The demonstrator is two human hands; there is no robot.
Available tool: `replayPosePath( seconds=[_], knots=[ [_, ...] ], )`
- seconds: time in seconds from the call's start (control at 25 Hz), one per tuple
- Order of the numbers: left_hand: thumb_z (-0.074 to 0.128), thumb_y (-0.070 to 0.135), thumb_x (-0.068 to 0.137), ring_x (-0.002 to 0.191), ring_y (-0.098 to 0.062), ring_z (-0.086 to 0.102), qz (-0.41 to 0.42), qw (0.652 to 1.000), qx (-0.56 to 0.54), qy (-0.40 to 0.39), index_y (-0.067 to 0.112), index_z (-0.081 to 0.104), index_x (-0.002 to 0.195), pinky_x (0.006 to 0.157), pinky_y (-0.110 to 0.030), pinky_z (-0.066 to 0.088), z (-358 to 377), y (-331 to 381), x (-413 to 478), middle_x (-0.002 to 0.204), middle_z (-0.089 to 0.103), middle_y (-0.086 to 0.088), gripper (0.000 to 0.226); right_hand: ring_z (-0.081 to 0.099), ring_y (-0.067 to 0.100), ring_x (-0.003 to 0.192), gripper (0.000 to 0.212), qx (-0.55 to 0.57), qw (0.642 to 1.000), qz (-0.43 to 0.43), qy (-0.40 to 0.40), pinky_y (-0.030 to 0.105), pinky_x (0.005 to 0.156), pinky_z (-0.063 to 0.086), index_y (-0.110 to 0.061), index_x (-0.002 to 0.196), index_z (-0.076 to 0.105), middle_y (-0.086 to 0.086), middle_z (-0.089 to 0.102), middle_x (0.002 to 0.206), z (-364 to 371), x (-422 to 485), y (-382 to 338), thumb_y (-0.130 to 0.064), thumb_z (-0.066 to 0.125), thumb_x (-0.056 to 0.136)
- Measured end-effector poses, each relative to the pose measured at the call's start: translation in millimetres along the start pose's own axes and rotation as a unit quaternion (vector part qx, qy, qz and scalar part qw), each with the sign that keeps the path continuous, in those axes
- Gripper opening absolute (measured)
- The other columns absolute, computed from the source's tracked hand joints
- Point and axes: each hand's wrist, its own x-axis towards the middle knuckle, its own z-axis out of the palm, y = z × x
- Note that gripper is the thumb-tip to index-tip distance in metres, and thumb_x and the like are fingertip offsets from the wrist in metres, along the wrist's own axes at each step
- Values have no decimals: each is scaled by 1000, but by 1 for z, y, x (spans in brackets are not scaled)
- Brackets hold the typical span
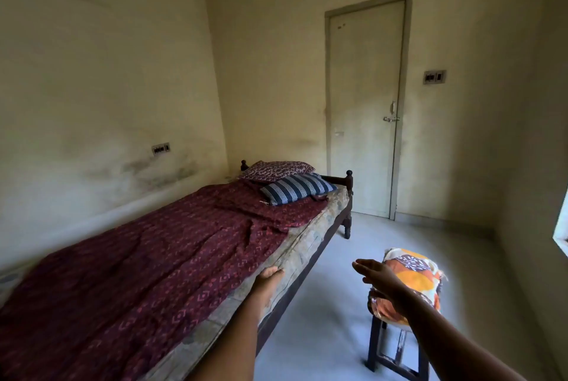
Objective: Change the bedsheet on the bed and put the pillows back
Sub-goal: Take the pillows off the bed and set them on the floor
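Pale yellow walls are enclosing a bed (345,217) along the left wall, where a rumpled maroon bedsheet (153,257) is lying, with a striped pillow (296,188) and a patterned pillow (276,169) sitting at the far end. The left hand (269,279) is touching the sheet's near edge, fingers together, grip unclear. The right hand (375,273) is hovering, fingers straight, beside a folded orange sheet (415,276) on a stool (376,347).

bed (307,245) set along left wall (92,73) | pillows (296,188) stacked on bedsheet (153,257) at far end | folded sheet (412,276) laid on stool (376,347) right | door (365,103) behind
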Motion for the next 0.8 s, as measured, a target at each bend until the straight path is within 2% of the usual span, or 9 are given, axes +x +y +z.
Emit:
replayPosePath(
  seconds=[0.12, 0.28, 0.4, 0.56, 0.8],
  knots=[
    [47, 23, 97, 130, -25, 40, 5, 1000, 2, -5, 10, 42, 135, 103, -35, 33, 4, 6, 38, 142, 43, -6, 41, 51, 22, 114, 46, 3, 1000, 6, 12, 37, 89, 45, -15, 131, 50, 8, 55, 128, -2, 41, 0, -38, 55, 91],
    [45, 21, 98, 130, -25, 40, 9, 1000, 8, -8, 7, 41, 135, 102, -32, 33, 21, 26, 114, 141, 43, -8, 41, 53, 22, 109, 44, 19, 999, 17, 20, 32, 82, 44, -17, 130, 51, 6, 56, 127, -15, 116, -6, -38, 55, 91],
    [45, 22, 97, 128, -24, 41, 15, 1000, 0, -7, 8, 42, 135, 102, -32, 34, 41, 52, 184, 140, 44, -8, 41, 53, 27, 117, 41, 54, 998, 19, 30, 34, 84, 44, -17, 127, 53, 6, 57, 119, -37, 183, -16, -36, 55, 92],
    [49, 23, 96, 127, -24, 43, 15, 1000, -23, -9, 9, 43, 134, 100, -31, 34, 61, 81, 268, 139, 46, -10, 41, 54, 25, 112, 39, 60, 997, 16, 36, 33, 82, 44, -17, 125, 55, 10, 58, 122, -62, 268, -31, -37, 55, 91],
    [46, 22, 97, 130, -25, 40, -9, 999, -36, -5, 8, 40, 137, 103, -33, 32, 66, 96, 388, 141, 43, -11, 43, 52, 27, 118, 32, 58, 997, 22, 42, 38, 91, 46, -18, 119, 56, 10, 58, 121, -71, 388, -47, -36, 55, 92]
  ],
)
